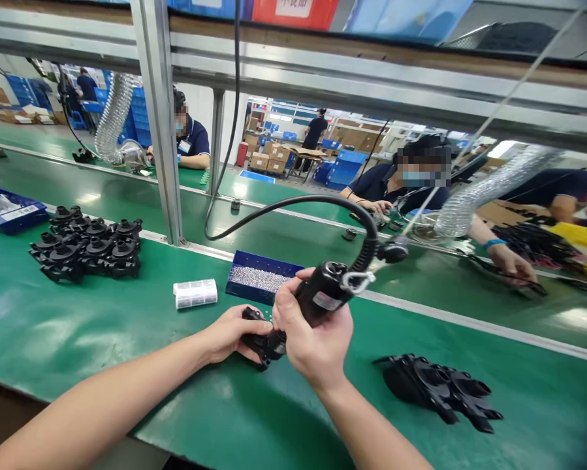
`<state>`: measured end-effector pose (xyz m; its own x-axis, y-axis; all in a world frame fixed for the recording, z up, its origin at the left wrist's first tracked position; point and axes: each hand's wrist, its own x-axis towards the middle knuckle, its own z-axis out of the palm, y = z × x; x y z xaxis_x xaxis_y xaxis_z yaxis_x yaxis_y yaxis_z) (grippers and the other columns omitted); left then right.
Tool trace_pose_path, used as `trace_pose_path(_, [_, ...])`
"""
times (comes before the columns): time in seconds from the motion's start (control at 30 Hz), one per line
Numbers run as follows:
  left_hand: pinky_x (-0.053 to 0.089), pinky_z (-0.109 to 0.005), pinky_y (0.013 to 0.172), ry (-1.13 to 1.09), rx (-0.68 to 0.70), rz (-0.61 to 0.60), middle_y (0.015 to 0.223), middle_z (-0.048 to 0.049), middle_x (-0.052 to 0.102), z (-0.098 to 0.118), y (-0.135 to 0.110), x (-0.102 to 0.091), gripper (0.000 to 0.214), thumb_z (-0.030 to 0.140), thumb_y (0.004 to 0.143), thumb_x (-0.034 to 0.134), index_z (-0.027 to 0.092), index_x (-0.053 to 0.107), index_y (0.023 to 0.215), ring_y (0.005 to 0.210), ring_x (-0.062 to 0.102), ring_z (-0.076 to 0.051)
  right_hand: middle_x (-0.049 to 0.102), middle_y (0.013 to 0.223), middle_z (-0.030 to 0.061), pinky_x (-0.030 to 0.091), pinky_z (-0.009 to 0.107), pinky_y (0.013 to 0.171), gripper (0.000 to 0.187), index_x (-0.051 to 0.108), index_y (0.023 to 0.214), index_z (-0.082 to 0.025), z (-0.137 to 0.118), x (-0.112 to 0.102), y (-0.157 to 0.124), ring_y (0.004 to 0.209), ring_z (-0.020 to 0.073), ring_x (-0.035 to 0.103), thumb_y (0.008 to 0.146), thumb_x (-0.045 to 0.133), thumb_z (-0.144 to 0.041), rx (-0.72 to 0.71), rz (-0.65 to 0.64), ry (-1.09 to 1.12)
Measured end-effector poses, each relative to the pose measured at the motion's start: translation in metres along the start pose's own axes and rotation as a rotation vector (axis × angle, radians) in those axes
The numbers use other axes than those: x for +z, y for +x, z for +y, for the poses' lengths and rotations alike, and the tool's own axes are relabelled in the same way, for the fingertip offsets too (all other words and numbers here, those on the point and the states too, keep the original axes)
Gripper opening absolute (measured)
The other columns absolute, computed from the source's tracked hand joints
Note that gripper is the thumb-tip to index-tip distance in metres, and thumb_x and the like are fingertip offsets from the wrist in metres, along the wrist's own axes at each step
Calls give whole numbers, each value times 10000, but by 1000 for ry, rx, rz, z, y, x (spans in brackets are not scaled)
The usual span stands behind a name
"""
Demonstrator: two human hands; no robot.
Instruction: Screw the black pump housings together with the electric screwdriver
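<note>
My right hand (317, 336) is wrapped round a black electric screwdriver (322, 294), tilted with its cable end up to the right. Its lower end meets a black plastic part (258, 343) on the green bench. My left hand (232, 336) grips that part from the left, fingers closed on it. The tip of the screwdriver is hidden by the part and my right hand. Just behind my hands sits a blue tray (239, 264) of small metal screws, with a few loose ones beside it.
Several black plastic parts (90, 245) stand grouped at the left, and more black parts (437, 388) lie at the right. A label roll (195, 294) is near the tray. A metal post (158, 124) rises behind. Co-workers sit across the conveyor (293, 222); a black cable (293, 202) arches over the bench.
</note>
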<state>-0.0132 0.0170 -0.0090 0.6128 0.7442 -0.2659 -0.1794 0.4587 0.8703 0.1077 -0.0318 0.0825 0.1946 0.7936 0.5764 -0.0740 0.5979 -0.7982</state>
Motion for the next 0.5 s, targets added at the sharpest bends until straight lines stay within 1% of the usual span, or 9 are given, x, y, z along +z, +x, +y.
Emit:
trace_pose_path(0.1, [633, -369, 577, 62, 51, 15, 868, -48, 680, -6, 2, -2, 514, 499, 701, 866, 182, 569, 975, 731, 702, -217, 635, 786, -40, 491, 249, 461, 292, 560, 1098, -247, -6, -9, 13, 482, 97, 548, 915, 774, -320, 18, -10, 9])
trace_pose_path(0.17, [628, -355, 584, 112, 99, 43, 938, -43, 677, -7, 2, -6, 534, 530, 710, 864, 204, 532, 971, 778, 702, -215, 641, 804, -39, 503, 261, 473, 307, 546, 1107, -247, -7, -25, 25, 482, 101, 556, 917, 768, -339, -27, 50, -30])
trace_pose_path(0.23, [624, -341, 644, 181, 157, 0, 1082, -51, 682, -6, 1, -10, 625, 438, 615, 946, 224, 527, 1026, 869, 702, -221, 648, 824, -32, 527, 283, 519, 337, 530, 1117, -244, 1, -48, 38, 513, 115, 575, 913, 767, -369, -120, 148, -184])
trace_pose_path(0.3, [611, -345, 763, 296, 220, -132, 1226, -57, 670, -4, -2, -14, 828, 248, 488, 1001, 258, 528, 1168, 974, 691, -226, 665, 878, -1, 553, 308, 617, 337, 532, 1105, -230, 18, -76, 50, 619, 141, 616, 923, 742, -421, -206, 187, -488])
trace_pose_path(0.33, [594, -344, 820, 358, 255, -186, 1244, -53, 672, -3, -3, -15, 923, 167, 456, 995, 273, 516, 1238, 1010, 683, -224, 665, 877, 5, 560, 316, 669, 306, 528, 1114, -226, 28, -90, 55, 691, 160, 637, 964, 675, -448, -217, 121, -669])
trace_pose_path(0.37, [576, -340, 858, 415, 287, -221, 1227, -49, 682, -4, -3, -15, 975, 116, 453, 981, 278, 505, 1288, 1030, 677, -221, 670, 851, 10, 556, 326, 676, 296, 548, 1101, -219, 39, -104, 58, 705, 177, 637, 962, 671, -449, -205, 68, -734])
trace_pose_path(0.4, [565, -332, 866, 451, 309, -222, 1185, -44, 696, -5, -4, -14, 963, 103, 479, 967, 268, 505, 1307, 1023, 675, -214, 681, 843, 19, 555, 336, 681, 299, 578, 1080, -213, 49, -118, 60, 713, 192, 641, 943, 689, -454, -197, 22, -777])
trace_pose_path(0.47, [573, -313, 789, 429, 292, -181, 1077, -34, 709, -10, -3, -9, 870, 155, 543, 958, 242, 517, 1288, 937, 683, -199, 714, 907, 63, 562, 384, 740, 309, 629, 1076, -203, 65, -139, 60, 798, 241, 664, 916, 704, -456, -191, -50, -857])
trace_pose_path(0.5, [579, -302, 724, 384, 252, -168, 1027, -30, 708, -13, -3, -6, 839, 212, 573, 961, 234, 508, 1279, 876, 686, -192, 725, 962, 87, 562, 419, 787, 322, 649, 1099, -202, 71, -147, 59, 862, 271, 670, 907, 709, -453, -193, -70, -895])
